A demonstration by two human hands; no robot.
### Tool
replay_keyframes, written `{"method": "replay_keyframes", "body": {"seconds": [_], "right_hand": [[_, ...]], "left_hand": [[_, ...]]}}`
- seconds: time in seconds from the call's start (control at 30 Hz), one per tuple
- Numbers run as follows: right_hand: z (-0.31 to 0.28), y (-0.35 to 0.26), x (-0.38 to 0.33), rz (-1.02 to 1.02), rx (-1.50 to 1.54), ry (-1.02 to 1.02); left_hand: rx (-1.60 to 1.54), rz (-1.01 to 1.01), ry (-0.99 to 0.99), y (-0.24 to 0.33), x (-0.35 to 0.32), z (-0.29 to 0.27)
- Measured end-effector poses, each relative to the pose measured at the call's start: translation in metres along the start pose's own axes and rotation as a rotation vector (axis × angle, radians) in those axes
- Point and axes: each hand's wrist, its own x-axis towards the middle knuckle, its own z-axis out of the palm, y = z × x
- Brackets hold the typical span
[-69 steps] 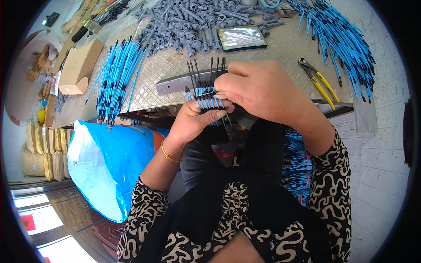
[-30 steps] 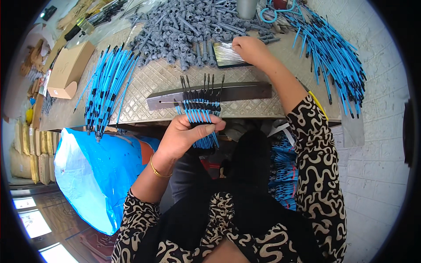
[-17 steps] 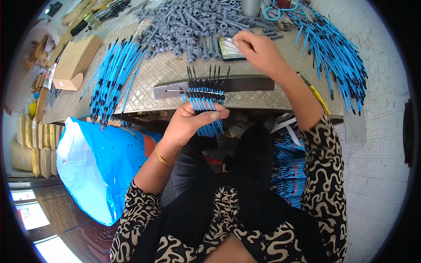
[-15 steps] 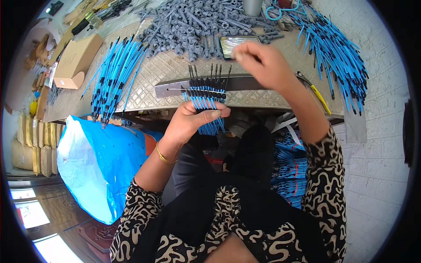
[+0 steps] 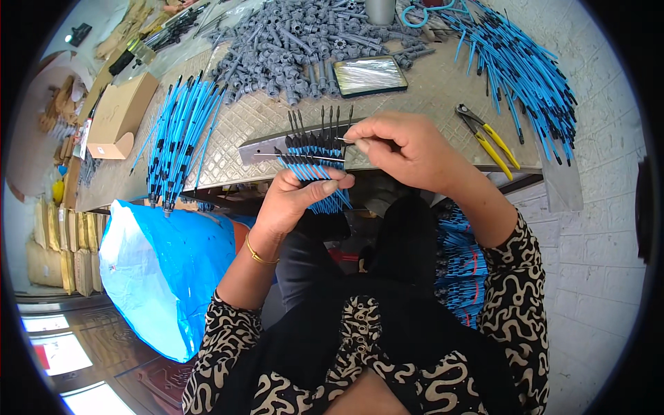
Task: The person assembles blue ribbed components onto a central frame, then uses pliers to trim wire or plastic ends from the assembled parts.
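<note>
My left hand [image 5: 294,197] grips a fanned bunch of blue cables with black tips [image 5: 315,162] at the table's front edge. A thin metal pin [image 5: 304,156] lies crosswise through the bunch. My right hand [image 5: 408,149] pinches another thin pin [image 5: 344,140] between thumb and forefinger, its tip at the bunch's black ends. Behind the bunch a grey metal bar [image 5: 263,146] lies on the table.
A heap of grey plastic parts [image 5: 311,41] and a small tray of pins [image 5: 370,75] lie at the back. Blue cable bundles lie left [image 5: 180,138] and right [image 5: 526,76]. Yellow-handled pliers [image 5: 487,138], a cardboard box [image 5: 117,114] and a blue bag [image 5: 166,270] are nearby.
My right hand reached back to the tray of pins, then came forward again with a pin to the bunch. The left hand kept holding the bunch.
</note>
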Motion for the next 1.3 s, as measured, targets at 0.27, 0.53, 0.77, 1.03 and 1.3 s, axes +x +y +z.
{"method": "replay_keyframes", "body": {"seconds": [0.27, 0.53, 0.77, 1.03, 1.3], "right_hand": [[-0.012, -0.013, 0.006, -0.121, -0.327, -0.092], [-0.004, -0.014, 0.007, 0.176, 0.033, -0.17], [0.019, 0.0, 0.004, 0.204, 0.109, -0.126], [0.018, -0.001, 0.007, 0.058, 0.042, -0.027], [-0.001, -0.01, 0.02, -0.027, -0.227, -0.228]], "left_hand": [[0.101, -0.028, -0.029, 0.004, 0.001, 0.002], [0.095, 0.005, -0.099, 0.001, 0.007, -0.002], [0.141, 0.028, -0.102, 0.003, 0.009, -0.004], [0.184, 0.017, -0.123, 0.002, 0.01, -0.004], [0.199, 0.01, -0.175, 0.001, 0.012, -0.006]]}}
